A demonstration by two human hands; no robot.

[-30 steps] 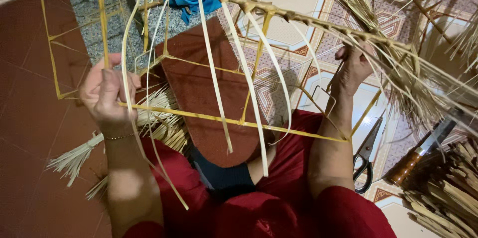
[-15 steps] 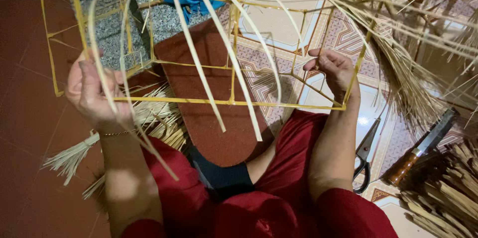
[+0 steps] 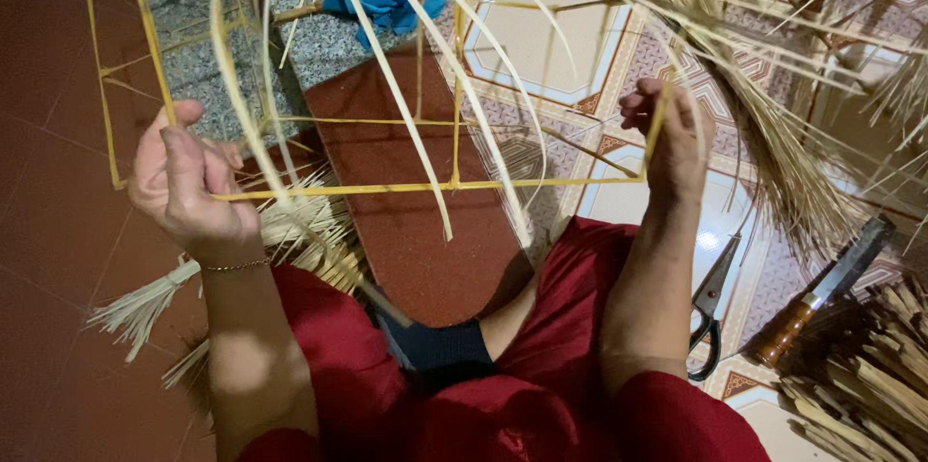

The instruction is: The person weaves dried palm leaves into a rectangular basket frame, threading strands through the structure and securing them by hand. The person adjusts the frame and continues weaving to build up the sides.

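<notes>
The left hand (image 3: 188, 187) grips the left corner of a yellow stick frame (image 3: 425, 187), its fingers (image 3: 179, 158) curled shut around the thin sticks. The right hand (image 3: 672, 138) holds the frame's right corner, fingers pinched together on the upright stick. The frame hangs in the air above the person's lap, pale straw strips (image 3: 406, 114) draped over it. Right of the frame, scissors (image 3: 710, 303) lie on the tiled floor (image 3: 541, 46), with a wooden-handled knife (image 3: 822, 293) just beyond them. Under the frame's left corner lies a straw bundle (image 3: 145, 307).
</notes>
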